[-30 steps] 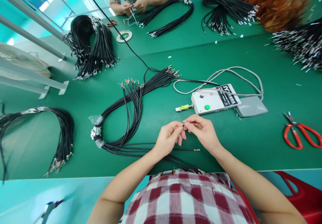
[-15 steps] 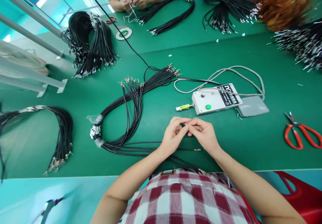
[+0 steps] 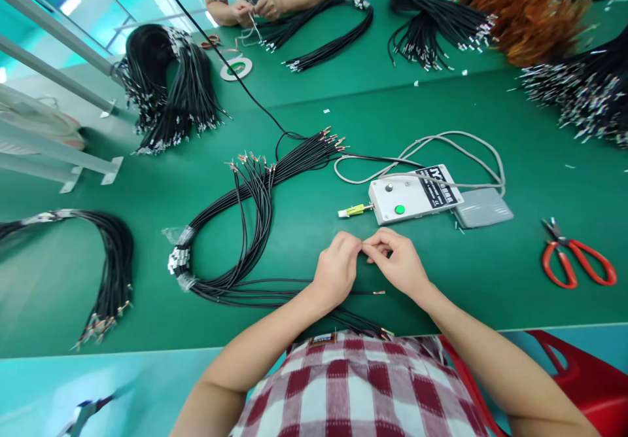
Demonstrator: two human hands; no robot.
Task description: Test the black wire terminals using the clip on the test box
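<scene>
My left hand [image 3: 337, 268] is closed, with its fingertips meeting those of my right hand [image 3: 396, 260] above the mat. A black cable [image 3: 289, 280] runs from the bundle into my left hand; its held end is mostly hidden by the fingers. My right hand pinches at the tip of that cable, too small to see clearly. Below the hands lies another cable's bare copper end [image 3: 379, 292]. The looped bundle of black cables [image 3: 260, 211], bound with clear wrap and white labels, lies left of my hands, with copper ends fanned out.
Beyond my hands sits a white control box [image 3: 415, 195] with a green button, a yellow-tipped piece and a grey pedal [image 3: 485, 208]. Red-handled pliers [image 3: 572, 254] lie at right. More cable bundles [image 3: 169, 90] surround the green table [image 3: 383, 113]. Across it, a co-worker's hands [image 3: 256, 10] hold thin white strands.
My left hand has turned over, its back now facing up and its fingers more curled. My right hand still pinches at the same spot. The whole view has shifted slightly.
</scene>
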